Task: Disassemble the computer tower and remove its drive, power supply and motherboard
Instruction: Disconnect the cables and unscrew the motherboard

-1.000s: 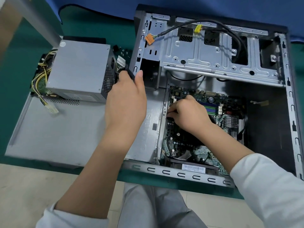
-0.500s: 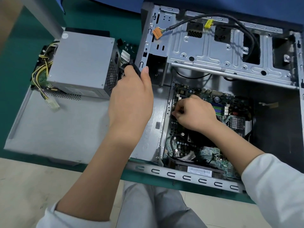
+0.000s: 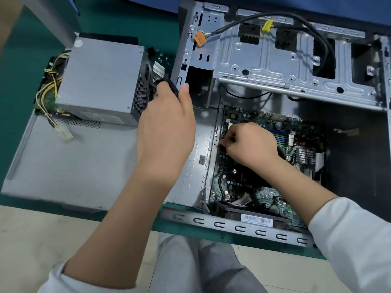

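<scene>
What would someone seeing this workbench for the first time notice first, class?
Two bare hands dominate: the left hand grips a dark tool at the left edge of the opened computer tower, while the right hand reaches down onto the green motherboard still lying in the case. Left of the tower, the grey power supply sits outside it on a flat metal panel.

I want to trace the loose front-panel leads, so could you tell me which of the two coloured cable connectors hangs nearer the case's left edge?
The orange connector: it dangles by the left wall of the drive cage, while the yellow connector sits further right.
</scene>
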Action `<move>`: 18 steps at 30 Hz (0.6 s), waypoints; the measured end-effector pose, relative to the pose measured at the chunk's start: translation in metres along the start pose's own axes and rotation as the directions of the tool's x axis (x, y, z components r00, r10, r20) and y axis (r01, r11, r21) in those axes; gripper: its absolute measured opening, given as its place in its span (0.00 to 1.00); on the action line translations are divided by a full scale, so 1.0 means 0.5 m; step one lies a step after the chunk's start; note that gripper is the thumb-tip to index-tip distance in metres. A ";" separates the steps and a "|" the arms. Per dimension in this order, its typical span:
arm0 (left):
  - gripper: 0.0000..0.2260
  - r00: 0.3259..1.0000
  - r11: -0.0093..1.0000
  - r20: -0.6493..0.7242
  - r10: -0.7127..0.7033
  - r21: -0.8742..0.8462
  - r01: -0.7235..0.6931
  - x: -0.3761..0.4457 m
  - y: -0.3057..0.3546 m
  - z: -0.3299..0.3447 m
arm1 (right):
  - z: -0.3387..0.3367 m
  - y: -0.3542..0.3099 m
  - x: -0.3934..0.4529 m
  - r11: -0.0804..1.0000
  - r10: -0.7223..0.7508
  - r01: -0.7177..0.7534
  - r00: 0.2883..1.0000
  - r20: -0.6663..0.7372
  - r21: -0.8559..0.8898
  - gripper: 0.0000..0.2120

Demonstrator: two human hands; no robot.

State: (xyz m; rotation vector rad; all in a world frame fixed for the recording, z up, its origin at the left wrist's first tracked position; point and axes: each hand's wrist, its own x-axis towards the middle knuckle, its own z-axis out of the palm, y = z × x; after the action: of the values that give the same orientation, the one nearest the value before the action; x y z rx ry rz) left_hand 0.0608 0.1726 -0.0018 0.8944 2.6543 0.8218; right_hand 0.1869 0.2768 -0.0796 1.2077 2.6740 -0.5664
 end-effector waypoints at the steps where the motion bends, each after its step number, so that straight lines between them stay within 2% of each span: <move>1: 0.14 1.000 1.000 0.000 -0.002 0.001 0.002 0.000 0.000 0.000 | 0.003 0.002 0.000 1.000 -0.027 0.027 1.000 -0.012 -0.001 0.05; 5: 0.14 1.000 1.000 -0.001 0.004 0.002 -0.004 -0.001 -0.001 0.002 | 0.004 0.004 0.004 0.993 -0.113 0.114 0.992 0.055 -0.006 0.13; 9: 0.14 1.000 1.000 0.004 -0.002 0.012 0.002 0.000 -0.003 0.000 | 0.015 -0.004 0.006 0.990 -0.125 0.124 0.992 -0.005 -0.066 0.06; 18: 0.14 1.000 1.000 0.003 0.004 0.013 -0.004 -0.004 0.003 -0.004 | 0.004 -0.005 0.008 0.976 -0.187 0.187 0.982 0.015 -0.112 0.06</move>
State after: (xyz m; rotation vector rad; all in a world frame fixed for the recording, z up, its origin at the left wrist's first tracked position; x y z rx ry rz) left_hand 0.0622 0.1715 0.0007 0.9035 2.6589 0.8042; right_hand 0.1823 0.2771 -0.0818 0.9308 2.7917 -0.4341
